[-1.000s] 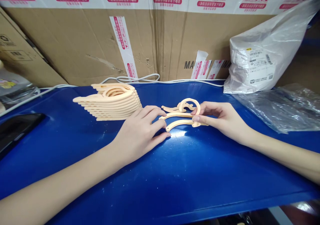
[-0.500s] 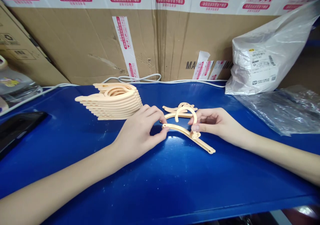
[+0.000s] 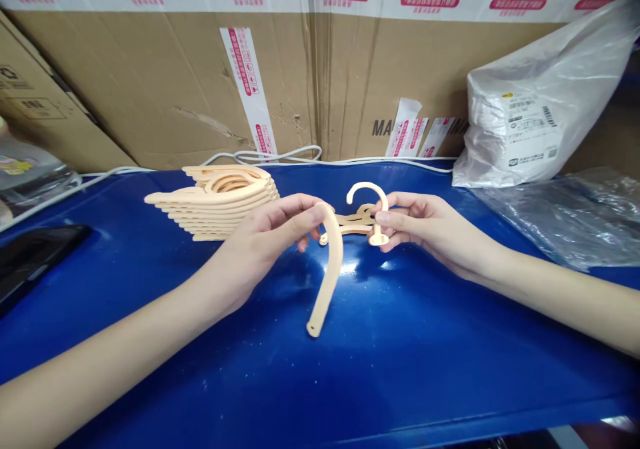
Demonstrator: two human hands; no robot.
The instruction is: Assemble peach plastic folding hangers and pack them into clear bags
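My left hand [image 3: 265, 236] pinches one end of a curved beige plastic hanger arm [image 3: 327, 276], whose free end points down toward me. My right hand [image 3: 425, 229] pinches a beige hook piece [image 3: 369, 199] by its base, hook upright, just right of the arm. Both parts are lifted a little above the blue table [image 3: 350, 369]. More loose beige hanger parts [image 3: 350, 224] lie on the table between and behind my hands. A stack of several folded beige hangers [image 3: 220, 202] sits to the left of my left hand.
Large taped cardboard boxes [image 3: 300, 76] form a wall behind the table. A white cable [image 3: 280, 157] runs along their foot. A white plastic parcel [image 3: 530, 116] and a clear plastic bag [image 3: 565, 216] lie at right. A black phone [image 3: 30, 256] lies at left.
The joined hanger piece came apart: my left hand lifted the arm and swung its free end down toward me, while my right hand raised the hook piece upright.
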